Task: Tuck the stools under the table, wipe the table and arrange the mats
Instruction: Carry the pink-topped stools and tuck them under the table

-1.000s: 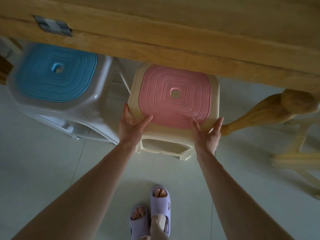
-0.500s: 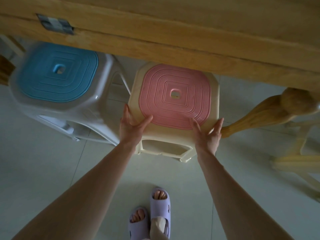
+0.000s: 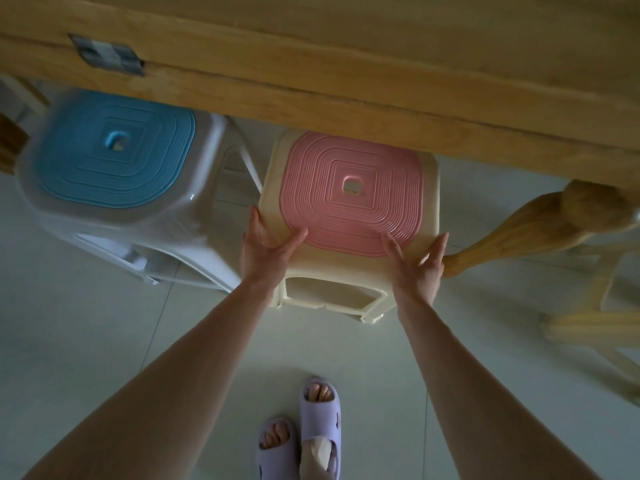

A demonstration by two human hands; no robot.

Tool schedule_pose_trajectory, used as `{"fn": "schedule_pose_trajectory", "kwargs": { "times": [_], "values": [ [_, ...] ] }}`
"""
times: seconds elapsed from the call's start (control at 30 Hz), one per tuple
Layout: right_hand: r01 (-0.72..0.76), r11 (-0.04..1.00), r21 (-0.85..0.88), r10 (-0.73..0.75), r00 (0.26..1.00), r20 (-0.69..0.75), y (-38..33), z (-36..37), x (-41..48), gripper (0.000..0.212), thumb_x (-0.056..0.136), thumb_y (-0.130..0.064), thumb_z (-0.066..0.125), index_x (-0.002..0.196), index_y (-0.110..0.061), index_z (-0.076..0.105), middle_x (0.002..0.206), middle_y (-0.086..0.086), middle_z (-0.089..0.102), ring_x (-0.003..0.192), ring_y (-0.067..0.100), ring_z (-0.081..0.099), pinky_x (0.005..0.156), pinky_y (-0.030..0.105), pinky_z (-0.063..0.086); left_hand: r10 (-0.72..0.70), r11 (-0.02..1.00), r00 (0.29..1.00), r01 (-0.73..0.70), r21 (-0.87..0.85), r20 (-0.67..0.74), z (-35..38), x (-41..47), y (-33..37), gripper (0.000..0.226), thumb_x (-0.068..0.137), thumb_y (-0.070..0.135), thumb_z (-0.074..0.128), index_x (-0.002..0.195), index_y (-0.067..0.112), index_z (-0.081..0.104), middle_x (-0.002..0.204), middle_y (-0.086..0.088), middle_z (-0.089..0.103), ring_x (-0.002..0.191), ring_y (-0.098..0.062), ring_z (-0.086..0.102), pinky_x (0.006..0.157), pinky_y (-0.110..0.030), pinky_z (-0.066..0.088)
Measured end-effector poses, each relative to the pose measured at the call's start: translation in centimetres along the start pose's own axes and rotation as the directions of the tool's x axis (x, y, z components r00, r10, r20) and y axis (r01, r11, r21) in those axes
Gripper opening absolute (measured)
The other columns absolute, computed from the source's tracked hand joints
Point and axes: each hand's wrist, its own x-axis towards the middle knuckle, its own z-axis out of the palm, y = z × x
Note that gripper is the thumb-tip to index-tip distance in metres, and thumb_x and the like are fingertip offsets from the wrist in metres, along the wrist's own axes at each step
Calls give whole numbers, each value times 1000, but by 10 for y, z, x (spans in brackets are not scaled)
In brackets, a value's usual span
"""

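Observation:
A cream stool with a pink ribbed seat (image 3: 353, 188) stands on the floor, its far edge just under the wooden table (image 3: 346, 64). My left hand (image 3: 265, 251) presses on its near left corner, thumb on the seat and straight fingers along the side. At the near right corner my right hand (image 3: 415, 265) lies the same way, fingers spread and straight. To the left is a white stool with a blue seat (image 3: 114, 147), its far edge at the table's rim. No mats or cloth are in view.
A turned wooden table leg (image 3: 519, 230) slants down just right of the pink stool. Pale wooden furniture legs (image 3: 595, 323) stand at the far right. A metal bracket (image 3: 107, 55) is fixed to the table's edge. My feet in lilac slippers (image 3: 311, 427) stand on the light tiled floor.

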Motion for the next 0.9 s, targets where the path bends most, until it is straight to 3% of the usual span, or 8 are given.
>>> {"fn": "schedule_pose_trajectory", "kwargs": {
  "times": [0.1, 0.3, 0.4, 0.53, 0.6, 0.67, 0.8, 0.9],
  "values": [
    [-1, 1000, -6, 1, 1000, -2, -2, 1, 2, 105, 74, -47, 75, 152, -31, 8, 146, 11, 32, 133, 30, 36, 107, 37, 28, 8, 1000, 1000, -8, 17, -7, 1, 1, 5, 78, 73, 29, 80, 138, 25, 37, 93, 35, 44, 83, 16, 47, 64, -1, 34],
    [30, 999, -32, -30, 999, 19, 1, 0, 4, 109, 72, -51, 75, 153, -30, 5, 152, 7, 29, 138, 26, 32, 112, 39, 26, -10, 999, 1000, 10, 46, 12, -1, -2, 11, 81, 76, 25, 78, 143, 15, 32, 89, 34, 39, 75, 19, 43, 57, 7, 29],
    [49, 999, -24, -48, 998, 26, 0, -3, 0, 109, 72, -52, 75, 152, -28, 5, 157, 2, 22, 143, 21, 23, 115, 38, 21, -30, 998, 999, 29, 58, 15, -3, -6, 11, 91, 73, 33, 80, 147, 24, 27, 110, 25, 44, 103, 4, 40, 82, -7, 33],
    [54, 998, -19, -53, 998, 40, -5, -16, -17, 100, 76, -46, 73, 152, -25, 11, 157, -1, 21, 143, 16, 22, 112, 30, 18, -87, 994, 996, 85, 72, 30, -10, -24, 15, 98, 70, 44, 79, 148, 32, 22, 144, 8, 40, 131, -11, 37, 98, -21, 27],
    [57, 998, -11, -56, 997, 43, -10, -25, -28, 97, 77, -45, 73, 152, -24, 15, 157, -1, 22, 143, 15, 22, 113, 29, 18, -87, 993, 995, 82, 89, 53, -15, -34, 21, 100, 62, 56, 78, 146, 37, 26, 143, 5, 44, 131, -17, 41, 107, -32, 31],
    [57, 998, -16, -56, 998, 39, -19, -37, -40, 96, 77, -47, 73, 151, -24, 18, 156, -1, 25, 143, 16, 23, 114, 33, 20, -93, 991, 993, 85, 104, 79, -20, -47, 33, 103, 53, 67, 75, 142, 38, 32, 139, 4, 49, 128, -19, 46, 106, -44, 38],
    [35, 999, -15, -34, 999, 36, -30, -61, -65, 90, 77, -50, 71, 150, -26, 24, 154, 1, 32, 141, 18, 29, 114, 37, 25, -92, 988, 989, 77, 135, 113, -26, -82, 60, 99, 67, 49, 79, 148, 32, 25, 149, -1, 38, 137, -19, 33, 111, -37, 29],
    [6, 1000, 22, -7, 999, 44, -37, -84, -85, 84, 78, -51, 70, 148, -25, 31, 150, -1, 38, 136, 19, 38, 112, 37, 30, -118, 988, 985, 103, 116, 129, -27, -107, 79, 91, 72, 41, 78, 147, 31, 27, 147, -3, 38, 134, -20, 36, 109, -37, 31]
  ]
}}
